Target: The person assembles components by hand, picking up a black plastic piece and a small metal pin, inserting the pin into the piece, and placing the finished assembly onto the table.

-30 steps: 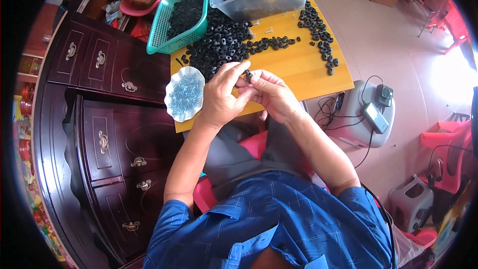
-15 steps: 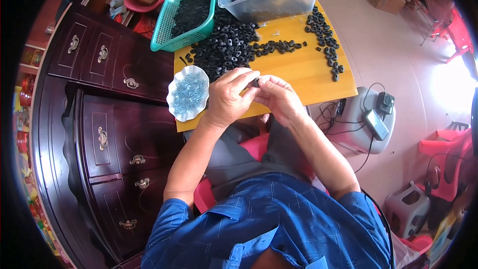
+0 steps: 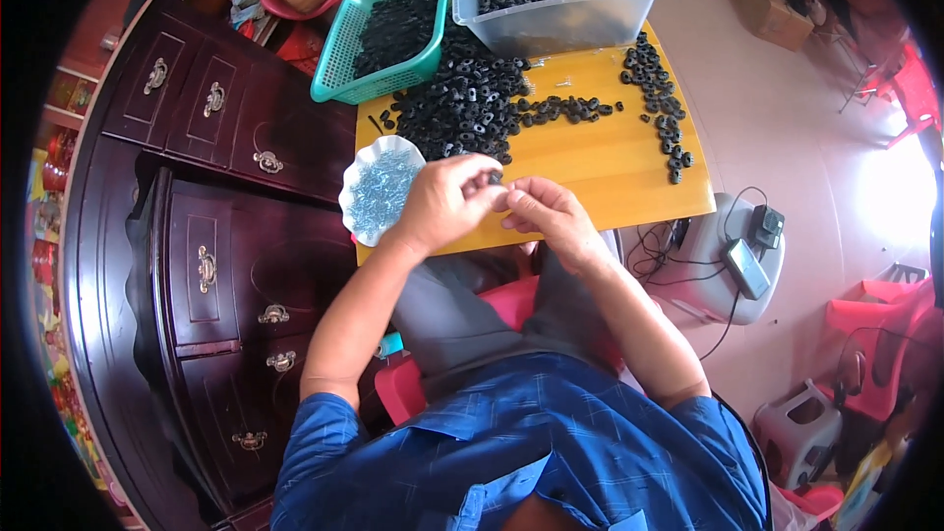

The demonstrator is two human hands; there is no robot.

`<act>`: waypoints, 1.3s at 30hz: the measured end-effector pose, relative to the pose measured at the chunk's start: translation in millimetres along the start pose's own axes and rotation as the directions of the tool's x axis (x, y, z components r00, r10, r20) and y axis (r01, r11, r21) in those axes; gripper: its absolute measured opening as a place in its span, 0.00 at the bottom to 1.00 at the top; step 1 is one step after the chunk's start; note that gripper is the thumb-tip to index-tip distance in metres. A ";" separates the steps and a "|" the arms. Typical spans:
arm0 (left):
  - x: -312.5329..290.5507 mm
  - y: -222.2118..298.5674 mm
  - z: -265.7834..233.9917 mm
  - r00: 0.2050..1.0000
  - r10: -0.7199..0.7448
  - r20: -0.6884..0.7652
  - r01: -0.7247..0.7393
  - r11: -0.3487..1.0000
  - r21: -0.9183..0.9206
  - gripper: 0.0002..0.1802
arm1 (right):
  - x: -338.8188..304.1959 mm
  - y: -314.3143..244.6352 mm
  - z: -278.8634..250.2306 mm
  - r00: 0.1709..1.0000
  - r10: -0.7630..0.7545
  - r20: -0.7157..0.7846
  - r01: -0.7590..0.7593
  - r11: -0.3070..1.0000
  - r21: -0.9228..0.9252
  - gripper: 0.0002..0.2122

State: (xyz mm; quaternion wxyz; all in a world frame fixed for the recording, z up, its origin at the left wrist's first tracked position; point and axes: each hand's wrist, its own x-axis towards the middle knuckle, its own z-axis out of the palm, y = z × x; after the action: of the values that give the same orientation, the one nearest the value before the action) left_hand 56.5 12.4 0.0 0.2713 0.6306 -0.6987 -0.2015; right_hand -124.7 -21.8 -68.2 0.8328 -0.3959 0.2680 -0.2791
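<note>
Between the thumb and fingers of my left hand (image 3: 444, 202) is a small black plastic part (image 3: 495, 177), over the near edge of the yellow table (image 3: 629, 172). My right hand (image 3: 556, 218) is closed in a pinch just beside it, its fingertips close to the left thumb. Whatever the right fingertips hold is too small or hidden to make out. A white scalloped dish (image 3: 346, 199) of small silvery screws (image 3: 382, 187) stands left of my left hand. Beyond both hands lies a heap of similar black parts (image 3: 457, 103).
A green basket (image 3: 339, 87) of black pieces and a clear plastic bin (image 3: 551, 28) stand at the back. Loose black parts (image 3: 565, 111) form a row mid-table, with more along the right edge (image 3: 657, 98). Dark drawers (image 3: 211, 147) flank the left; a grey stool (image 3: 762, 285) holds cabled devices.
My right fingertips have come off the black part and sit slightly below it. The left hand keeps its hold, a little nearer to me. The whole view has shifted slightly.
</note>
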 end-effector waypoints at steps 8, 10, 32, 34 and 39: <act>108.6 -124.6 -103.6 0.913 -0.244 -0.328 0.127 0.932 -0.338 0.29 | 6.0 -2.3 -5.6 0.970 -0.243 -0.004 0.234 0.940 -0.250 0.09; 130.4 -124.0 -117.4 0.880 -0.324 -0.348 0.185 0.907 -0.377 0.35 | 5.5 -3.8 -11.1 0.964 -0.262 -0.044 0.242 0.936 -0.257 0.09; -98.1 -57.3 27.2 0.922 -0.374 0.101 0.335 0.638 -0.694 0.11 | 64.4 -86.8 -100.6 0.853 -0.498 -0.156 -0.251 -0.129 -0.959 0.10; -100.4 -58.5 29.2 0.923 -0.372 0.097 0.328 0.630 -0.704 0.11 | 64.8 -85.3 -100.2 0.851 -0.504 -0.146 -0.252 -0.147 -0.957 0.09; -101.7 -57.1 39.9 0.923 -0.365 0.119 0.329 0.591 -0.736 0.11 | 62.6 -80.7 -92.5 0.844 -0.521 -0.131 -0.256 -0.175 -0.951 0.09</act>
State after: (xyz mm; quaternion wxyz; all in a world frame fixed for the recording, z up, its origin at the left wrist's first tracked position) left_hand 81.2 103.6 -79.1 0.4756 0.5920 -0.4122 -0.5034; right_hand -162.9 -154.1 -67.3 0.0904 -0.8233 0.5381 -0.1562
